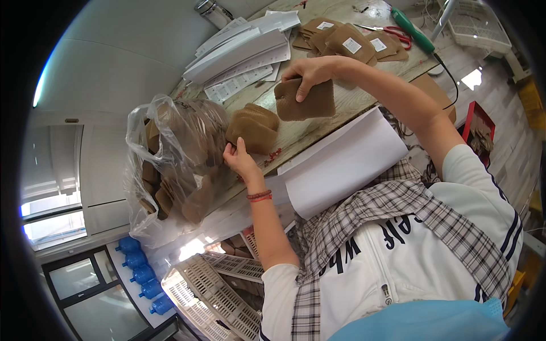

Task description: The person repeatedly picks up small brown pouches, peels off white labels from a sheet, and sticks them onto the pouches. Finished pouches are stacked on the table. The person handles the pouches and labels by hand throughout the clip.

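My right hand grips a flat, brown, textured square pad by its upper edge, thumb in front, above the worktable. A small pile of similar brown pads lies on the table to its left. At the lower corner of that pile is my left hand, thumb and fingers bent close together. Whatever sits between them, pad or bag edge, is hidden. Beside the left hand, a clear plastic bag holds many more brown pads and hangs over the table's edge.
Stacks of printed white sheets lie at the back. Labelled brown pads, red-handled scissors and a green corded tool are at the back right. A large white sheet covers the near edge. White plastic crates stand below.
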A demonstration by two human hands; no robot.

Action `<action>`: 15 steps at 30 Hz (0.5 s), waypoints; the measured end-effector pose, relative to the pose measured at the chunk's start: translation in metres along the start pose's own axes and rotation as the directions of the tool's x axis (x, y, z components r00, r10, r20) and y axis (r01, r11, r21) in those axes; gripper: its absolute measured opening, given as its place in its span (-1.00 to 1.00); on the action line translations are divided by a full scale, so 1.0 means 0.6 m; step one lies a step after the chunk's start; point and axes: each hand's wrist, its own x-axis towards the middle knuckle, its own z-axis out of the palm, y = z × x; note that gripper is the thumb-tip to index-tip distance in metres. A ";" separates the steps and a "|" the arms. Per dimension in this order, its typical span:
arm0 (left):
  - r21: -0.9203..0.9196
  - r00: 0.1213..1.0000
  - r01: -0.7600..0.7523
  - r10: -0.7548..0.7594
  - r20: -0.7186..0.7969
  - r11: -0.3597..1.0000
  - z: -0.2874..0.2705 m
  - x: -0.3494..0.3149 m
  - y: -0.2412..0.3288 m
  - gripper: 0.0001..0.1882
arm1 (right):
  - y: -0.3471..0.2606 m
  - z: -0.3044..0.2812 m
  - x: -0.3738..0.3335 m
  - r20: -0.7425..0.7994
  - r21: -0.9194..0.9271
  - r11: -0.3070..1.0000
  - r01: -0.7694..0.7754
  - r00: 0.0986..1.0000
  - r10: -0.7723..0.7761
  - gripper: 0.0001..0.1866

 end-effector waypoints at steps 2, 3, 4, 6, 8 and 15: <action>0.262 0.964 -0.246 0.264 -0.036 0.933 -0.002 -0.050 0.031 -0.41 | 0.001 0.015 -0.013 -0.009 -0.018 0.999 0.029 1.000 -0.029 -0.53; 0.275 0.958 -0.286 0.275 0.079 0.918 -0.022 -0.084 0.057 -0.46 | 0.001 0.056 -0.014 -0.013 0.032 0.999 0.037 0.999 -0.036 -0.53; 0.226 0.934 -0.350 0.320 0.158 0.909 0.000 -0.105 0.087 -0.51 | -0.011 0.054 -0.015 -0.022 0.009 0.998 0.061 0.998 -0.061 -0.53; 0.014 0.931 -0.269 0.257 0.260 0.963 0.036 -0.139 0.102 -0.57 | -0.037 0.069 -0.031 -0.050 0.003 0.996 0.084 0.995 -0.083 -0.52; -0.295 0.934 0.032 0.076 0.349 0.955 0.068 -0.153 0.113 -0.63 | -0.041 0.087 -0.040 -0.092 0.019 0.995 0.099 0.991 -0.097 -0.51; -0.450 0.873 0.255 -0.003 0.488 0.856 0.069 -0.158 0.104 -0.77 | -0.023 0.147 -0.077 -0.269 0.124 0.986 0.109 0.960 -0.072 -0.49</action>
